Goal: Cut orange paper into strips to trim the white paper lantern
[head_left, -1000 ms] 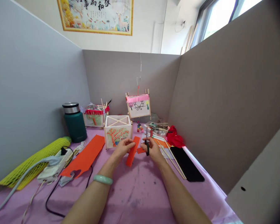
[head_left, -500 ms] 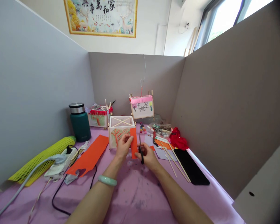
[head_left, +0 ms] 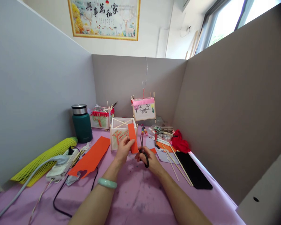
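Observation:
Between the thumb and fingers of my left hand [head_left: 124, 150] is a narrow orange paper strip [head_left: 132, 136], tilted slightly to the left at its top. My right hand [head_left: 150, 159] grips black-handled scissors [head_left: 142, 147], their blades pointing up and a little apart, just right of the strip. The blades do not touch the paper. Behind my left hand stands a box-shaped paper lantern [head_left: 118, 135] with a wooden stick frame and a red tree drawing. A larger orange sheet [head_left: 93, 156] with a notched end lies to the left.
A green bottle [head_left: 81, 125], a power strip [head_left: 61, 167] and yellow netting [head_left: 42, 161] occupy the left side. At right lie thin sticks [head_left: 178, 162], a black phone-like slab [head_left: 194, 170] and red cloth [head_left: 180, 142]. A pink-topped lantern [head_left: 144, 109] hangs behind; grey partitions [head_left: 135, 72] enclose the table.
The scissors have moved slightly right and away from the strip, and my right fingers have left its lower edge. The strip has tipped to the left. My view has shifted a little.

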Available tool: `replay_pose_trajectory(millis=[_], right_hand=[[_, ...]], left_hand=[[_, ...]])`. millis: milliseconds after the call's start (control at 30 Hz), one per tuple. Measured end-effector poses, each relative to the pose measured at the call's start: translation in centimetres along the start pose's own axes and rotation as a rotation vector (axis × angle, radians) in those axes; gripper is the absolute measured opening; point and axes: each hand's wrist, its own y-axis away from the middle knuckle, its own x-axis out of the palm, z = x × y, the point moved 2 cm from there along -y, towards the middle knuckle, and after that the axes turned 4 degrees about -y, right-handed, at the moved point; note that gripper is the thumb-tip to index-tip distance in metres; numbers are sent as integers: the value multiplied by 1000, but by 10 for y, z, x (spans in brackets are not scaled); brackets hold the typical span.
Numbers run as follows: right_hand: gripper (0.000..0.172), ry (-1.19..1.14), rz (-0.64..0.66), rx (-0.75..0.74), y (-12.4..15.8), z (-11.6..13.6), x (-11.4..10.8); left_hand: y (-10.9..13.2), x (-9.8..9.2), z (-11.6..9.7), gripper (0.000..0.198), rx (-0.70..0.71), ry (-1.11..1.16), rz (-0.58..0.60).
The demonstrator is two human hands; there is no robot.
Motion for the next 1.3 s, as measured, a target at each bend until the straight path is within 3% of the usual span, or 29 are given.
replay_pose_trajectory(millis=[233, 367, 733, 1300], right_hand=[[29, 77, 161, 30, 7, -7, 12], [26, 127, 163, 26, 9, -11, 15], [29, 137, 162, 66, 7, -18, 12], [25, 215, 108, 41, 6, -13, 12]], left_hand=[[-2, -9, -8, 18, 134, 10, -182], [-3, -11, -10, 15, 182, -40, -227], [-5, -11, -7, 14, 260, -85, -231], [-8, -12, -2, 15, 268, -101, -205]])
